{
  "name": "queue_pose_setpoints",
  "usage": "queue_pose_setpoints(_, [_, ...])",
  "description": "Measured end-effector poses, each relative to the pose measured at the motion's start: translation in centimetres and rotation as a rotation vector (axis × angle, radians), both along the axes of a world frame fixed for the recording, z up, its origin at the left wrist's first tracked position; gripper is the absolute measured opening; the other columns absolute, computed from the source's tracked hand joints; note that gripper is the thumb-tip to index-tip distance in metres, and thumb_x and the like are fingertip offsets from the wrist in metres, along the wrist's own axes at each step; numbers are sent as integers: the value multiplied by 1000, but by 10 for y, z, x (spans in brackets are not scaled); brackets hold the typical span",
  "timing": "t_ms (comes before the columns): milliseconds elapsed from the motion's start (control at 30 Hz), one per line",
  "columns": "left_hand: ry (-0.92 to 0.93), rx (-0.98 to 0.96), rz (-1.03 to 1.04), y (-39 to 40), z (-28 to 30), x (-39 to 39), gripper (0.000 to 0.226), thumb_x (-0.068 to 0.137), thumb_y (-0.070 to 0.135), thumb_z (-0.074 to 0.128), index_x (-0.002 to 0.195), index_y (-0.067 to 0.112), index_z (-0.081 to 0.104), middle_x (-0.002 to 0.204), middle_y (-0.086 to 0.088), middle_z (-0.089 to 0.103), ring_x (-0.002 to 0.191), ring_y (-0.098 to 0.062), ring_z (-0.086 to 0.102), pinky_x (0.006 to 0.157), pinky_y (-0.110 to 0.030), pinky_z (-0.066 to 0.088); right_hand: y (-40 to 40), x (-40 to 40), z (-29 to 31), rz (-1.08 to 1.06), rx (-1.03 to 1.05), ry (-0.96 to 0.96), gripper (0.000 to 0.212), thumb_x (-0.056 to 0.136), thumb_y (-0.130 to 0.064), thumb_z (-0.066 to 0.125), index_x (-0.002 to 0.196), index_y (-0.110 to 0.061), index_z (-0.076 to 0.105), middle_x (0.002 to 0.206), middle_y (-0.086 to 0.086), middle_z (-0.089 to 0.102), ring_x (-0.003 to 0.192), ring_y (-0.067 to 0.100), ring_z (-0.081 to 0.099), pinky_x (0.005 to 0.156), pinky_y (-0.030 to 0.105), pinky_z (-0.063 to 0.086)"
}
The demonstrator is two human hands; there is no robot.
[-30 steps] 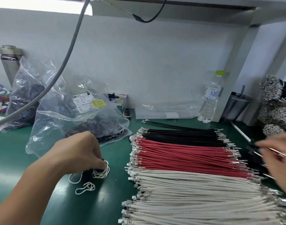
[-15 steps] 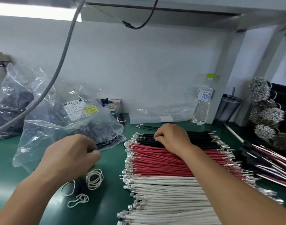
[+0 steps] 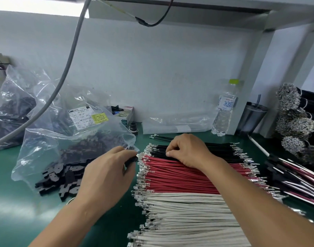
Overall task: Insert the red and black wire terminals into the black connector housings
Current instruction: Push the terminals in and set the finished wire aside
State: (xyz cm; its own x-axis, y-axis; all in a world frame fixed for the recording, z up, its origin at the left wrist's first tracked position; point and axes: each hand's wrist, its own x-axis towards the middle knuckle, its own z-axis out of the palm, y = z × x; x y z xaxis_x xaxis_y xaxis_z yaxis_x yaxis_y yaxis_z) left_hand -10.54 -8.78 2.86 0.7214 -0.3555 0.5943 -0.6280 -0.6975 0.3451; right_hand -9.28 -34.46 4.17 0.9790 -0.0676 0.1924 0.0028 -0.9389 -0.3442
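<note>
Gripping a small black connector housing (image 3: 131,160) between curled fingers and thumb, the left hand (image 3: 109,173) sits just left of the wire pile, with the housing sticking out to the right of the fingertips, right beside the metal terminals on the left ends of the red wires (image 3: 179,175). The right hand (image 3: 187,150) rests on top of the pile further back, fingers curled down and pinching at the black wires (image 3: 223,154) near their left ends, where the black row meets the red one; which single wire it has hold of is too small to tell.

On the green mat (image 3: 19,211) the wires lie in flat side-by-side rows running left to right: black at the far side, red in the middle, white wires (image 3: 184,220) nearest. A few loose black strands lie just beyond the pile.

Left of the left hand, more black housings (image 3: 61,182) spill from the mouth of a clear plastic bag (image 3: 67,132) with a white and yellow label. Another bag of dark parts sits further left. At the far right a heap of finished red and black leads (image 3: 298,177) lies on the mat, with bundles of terminals (image 3: 293,122) stacked behind it. A water bottle (image 3: 223,111) and a dark cup (image 3: 252,116) stand against the back wall.
</note>
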Motion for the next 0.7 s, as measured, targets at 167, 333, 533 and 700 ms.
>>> queue_pose_setpoints(167, [4, -42, -39, -5, -3, -3, 21, 92, 26, 71, 112, 30, 78, 92, 20, 67, 70, -7, 65, 61, -35, 59, 7, -4, 5, 41, -92, -15, 12, 93, -32, 69, 103, -32, 75, 107, -13, 72, 99, 7, 64, 87, 29, 50])
queue_pose_setpoints(333, [25, -49, -38, -6, -4, -4, 21, 93, 28, 70, 113, 31, 77, 92, 22, 66, 71, -5, 64, 64, -34, 59, 17, -7, 5, 101, -373, -132, 15, 98, -15, 60, 103, -21, 73, 100, -2, 72, 98, 18, 63, 83, 39, 56])
queue_pose_setpoints(533, [35, -46, -39, -7, -4, -6, 21, 92, 27, 73, 111, 31, 78, 91, 20, 68, 73, -7, 66, 65, -34, 60, 12, -8, 7, 59, -172, -28, 6, 95, -34, 66, 98, -31, 71, 105, -14, 69, 95, 9, 62, 85, 31, 49])
queue_pose_setpoints(700, [12, -49, -54, -7, -2, -7, 20, 91, 27, 75, 109, 32, 80, 88, 21, 67, 69, -5, 65, 60, -30, 58, 7, -6, 13, 24, -196, -148, 7, 96, -31, 63, 98, -29, 70, 99, -11, 71, 91, 12, 66, 76, 30, 47])
